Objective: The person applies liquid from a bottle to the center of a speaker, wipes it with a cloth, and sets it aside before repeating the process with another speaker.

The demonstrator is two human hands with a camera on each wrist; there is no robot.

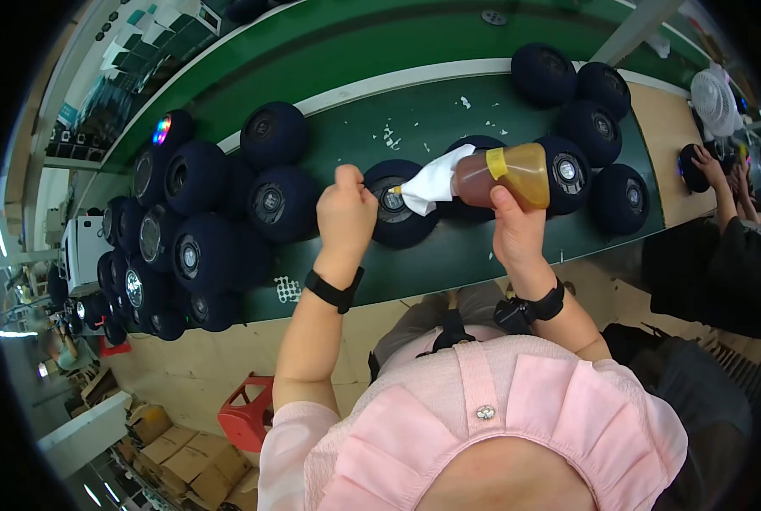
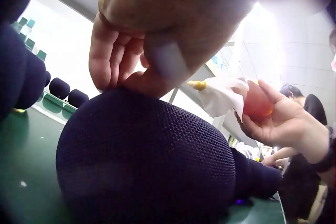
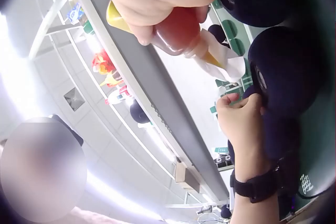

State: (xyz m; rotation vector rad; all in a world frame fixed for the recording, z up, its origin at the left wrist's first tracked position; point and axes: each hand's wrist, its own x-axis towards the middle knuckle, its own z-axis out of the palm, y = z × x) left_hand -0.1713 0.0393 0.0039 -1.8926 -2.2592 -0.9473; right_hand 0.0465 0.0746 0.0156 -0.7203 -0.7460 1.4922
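Observation:
My right hand (image 1: pixel 519 234) grips a squeeze bottle (image 1: pixel 474 180) of amber liquid, tipped sideways, with yellow tape round it. A white cloth (image 1: pixel 433 187) is wrapped about its neck, and the yellowish nozzle tip (image 1: pixel 394 191) points left over the face of a dark navy, fabric-covered round speaker (image 1: pixel 408 234). At that speaker's left edge is my left hand (image 1: pixel 346 223), fingers curled. In the left wrist view, thumb and fingertips pinch at the top of the mesh cover (image 2: pixel 147 155); the exact pinch point is partly hidden by the hand.
Many similar speakers crowd the left of the green table (image 1: pixel 449 268), some stacked, one lit in colours (image 1: pixel 162 129). Several more stand at the right. White scraps (image 1: pixel 389 136) lie behind. A red stool (image 1: pixel 246 415) stands below left; another person's hands (image 1: pixel 712 166) work at far right.

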